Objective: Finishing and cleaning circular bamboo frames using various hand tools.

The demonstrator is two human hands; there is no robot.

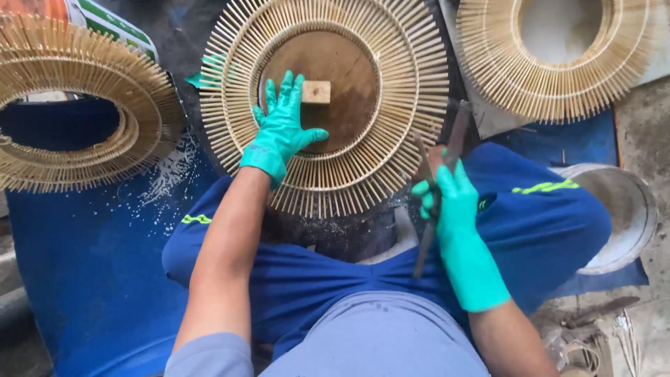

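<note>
I sat on a blue mat (84,265) spread over grey, dusty ground with the big round bamboo-stick frame (324,105) lying flat before my knees, two more such rings, one at far left (66,105) and one at top right (558,56), resting well apart from it, and a white sack with green and orange print (105,21) peeking from under the left ring. My left hand (283,129), in a green glove, lay with its fingers spread flat on the frame's brown wooden disc (342,84), just beside a small wooden block (316,91). My right hand (450,199), gloved the same, was closed around a long dark blade-like tool (436,174) just beside the frame's right rim.
</note>
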